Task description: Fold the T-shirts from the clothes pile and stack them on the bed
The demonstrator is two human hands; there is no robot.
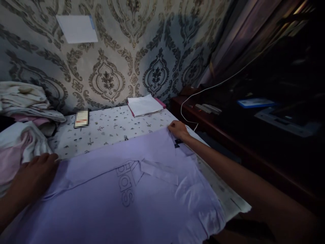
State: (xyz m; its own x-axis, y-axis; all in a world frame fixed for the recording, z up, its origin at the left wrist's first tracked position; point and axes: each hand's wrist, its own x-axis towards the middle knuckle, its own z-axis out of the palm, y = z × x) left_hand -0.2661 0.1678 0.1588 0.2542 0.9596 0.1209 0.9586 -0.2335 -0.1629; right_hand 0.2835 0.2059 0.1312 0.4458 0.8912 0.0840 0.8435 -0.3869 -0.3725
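A lavender shirt [101, 200] lies spread across the patterned sheet in front of me, its near part running out of the bottom of the view. Outlined letters reading "das" show on it, partly covered by a folded-over flap. My right hand [178, 129] is closed in a pinch on the shirt's far right corner, next to a small black label [177, 143]. At the left edge, my left hand [40, 169] curls its fingers over the shirt's far left corner; its thumb is hidden. Creases bunch up along the shirt's right side.
Piled clothes [25, 98] stand at the left. Beyond the shirt, a phone-like item [81, 118] with a blurred face and white papers on a pink folder [146, 105] rest on the sheet [111, 125]. A white cable [203, 88] crosses a dark table [254, 142] on the right.
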